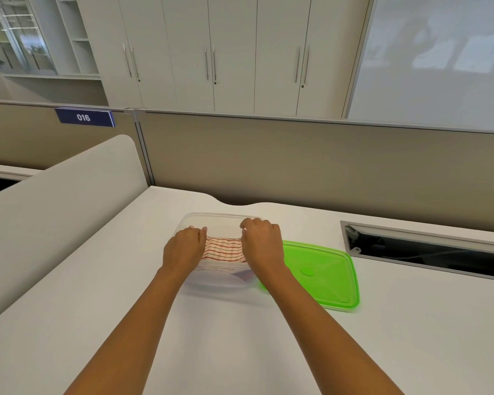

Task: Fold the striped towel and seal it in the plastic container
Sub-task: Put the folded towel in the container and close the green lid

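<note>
The folded striped towel (pixel 224 249), white with red lines, lies inside the clear plastic container (pixel 217 217) in the middle of the white desk. My left hand (pixel 183 249) grips the towel's left end and my right hand (pixel 264 243) grips its right end, both over the container. The hands hide the towel's ends. The green lid (pixel 322 273) lies flat on the desk just right of the container, apart from it.
A beige partition wall (pixel 297 163) rises behind the desk (pixel 240 337). An open cable slot (pixel 428 250) is cut in the desk at the right. A rounded white divider (pixel 57 201) stands on the left.
</note>
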Action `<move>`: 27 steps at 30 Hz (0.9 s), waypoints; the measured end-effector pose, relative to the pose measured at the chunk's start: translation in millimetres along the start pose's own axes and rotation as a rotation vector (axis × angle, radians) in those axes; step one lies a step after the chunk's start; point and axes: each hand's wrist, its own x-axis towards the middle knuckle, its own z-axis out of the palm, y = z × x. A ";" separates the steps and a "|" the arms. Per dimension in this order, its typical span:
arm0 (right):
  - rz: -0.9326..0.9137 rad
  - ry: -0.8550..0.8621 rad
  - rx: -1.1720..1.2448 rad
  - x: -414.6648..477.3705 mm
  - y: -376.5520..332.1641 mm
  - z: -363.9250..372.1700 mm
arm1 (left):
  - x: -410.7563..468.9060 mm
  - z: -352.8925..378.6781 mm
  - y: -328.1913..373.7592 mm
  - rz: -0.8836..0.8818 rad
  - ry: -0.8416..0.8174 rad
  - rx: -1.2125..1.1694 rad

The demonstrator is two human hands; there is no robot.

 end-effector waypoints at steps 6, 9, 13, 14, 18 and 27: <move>0.089 0.173 0.069 -39.5 40.0 -21.7 | -25.5 -3.3 1.5 0.081 0.140 -0.155; 0.140 0.148 0.054 -65.9 65.6 -23.8 | -40.1 -3.4 3.8 0.120 0.185 -0.197; 0.199 0.061 0.025 -101.2 93.3 -20.6 | -59.7 -2.7 7.9 0.168 0.223 -0.222; 0.203 0.030 0.011 -108.3 98.7 -17.5 | -63.3 -1.4 7.8 0.178 0.225 -0.225; 0.186 -0.106 -0.073 -132.9 113.4 -10.2 | -78.9 -1.8 7.1 0.188 0.228 -0.240; 0.176 -0.167 -0.113 -144.7 117.5 -9.2 | -96.1 -5.5 8.1 0.186 0.207 -0.258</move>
